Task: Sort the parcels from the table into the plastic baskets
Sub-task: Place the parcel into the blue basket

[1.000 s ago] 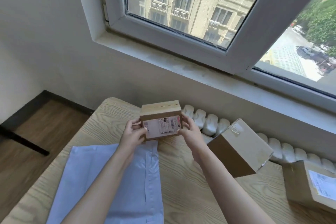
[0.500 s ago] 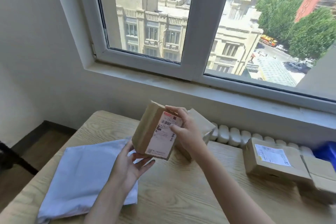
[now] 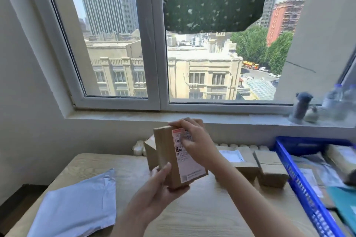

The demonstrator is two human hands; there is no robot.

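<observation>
Wooden table (image 3: 202, 213) — parcel (image 3: 165, 150) in left hand (image 3: 156, 192)

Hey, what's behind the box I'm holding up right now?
Another brown box pokes out past the left edge of the held box, with a white radiator beyond. The held box and the right hand cover the rest of it.

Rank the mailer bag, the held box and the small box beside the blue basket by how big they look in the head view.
1. mailer bag
2. held box
3. small box
The held box is nearer the camera than the small box, so its lead over that one is unsure.
</observation>
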